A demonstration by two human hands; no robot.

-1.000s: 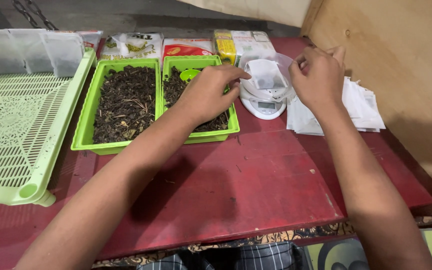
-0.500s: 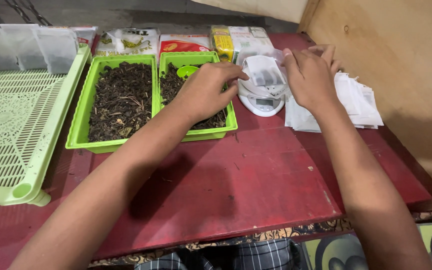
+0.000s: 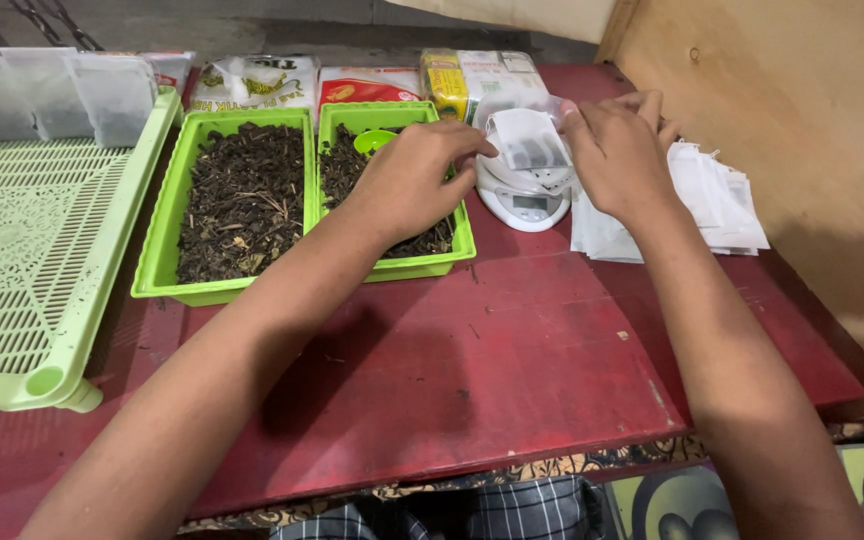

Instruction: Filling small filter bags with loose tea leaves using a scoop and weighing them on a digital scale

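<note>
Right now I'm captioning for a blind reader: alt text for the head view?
Both hands, left hand and right hand, hold a small white paper sachet above a white digital kitchen scale on a red wooden table.

The light is soft and fairly dim, coming from above and a little behind; the left forearm [image 3: 252, 340] throws a blurred shadow on the red table [image 3: 512, 370]; the far top edge falls off into gloom; the small white scale [image 3: 527, 195] catches mild glare; focus is crisp at centre, with slight wide-angle stretching at the edges.
</note>
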